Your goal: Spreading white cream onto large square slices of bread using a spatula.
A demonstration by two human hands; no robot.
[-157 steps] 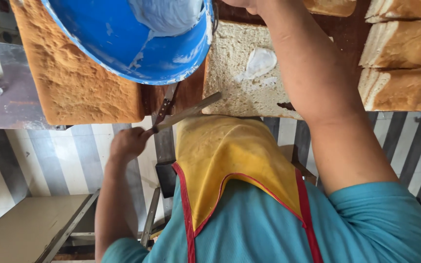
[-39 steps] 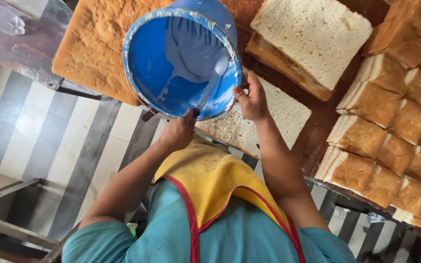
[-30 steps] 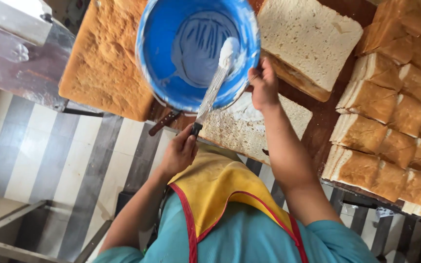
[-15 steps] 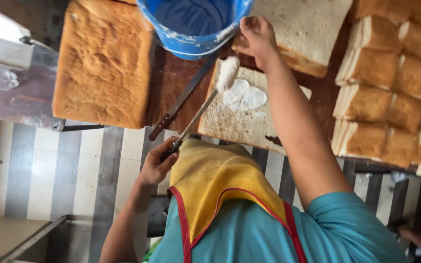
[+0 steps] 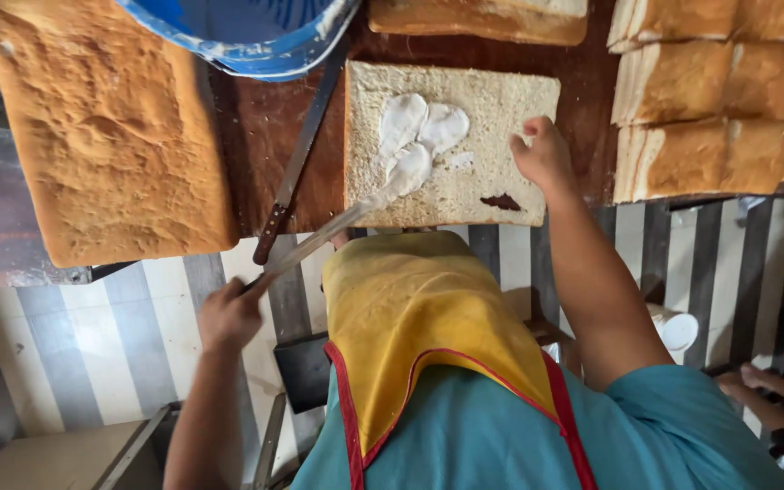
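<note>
Head view: we are spreading white cream over the bread slab [image 5: 451, 145] at upper centre. Our left hand [image 5: 229, 316] is gripping the spatula [image 5: 347, 218] with closed fingers; our right hand [image 5: 544, 154] is pressing loosely curled fingers on the slab's edge. More sweeps seem needed.

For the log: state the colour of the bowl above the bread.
Blue bowl, smeared white; head view.

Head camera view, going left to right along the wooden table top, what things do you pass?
Big crusty bread slab → long knife lying on the table → white bread sheet dabbed with white cream → the hand resting on it → stacked loaves at the right edge.
</note>
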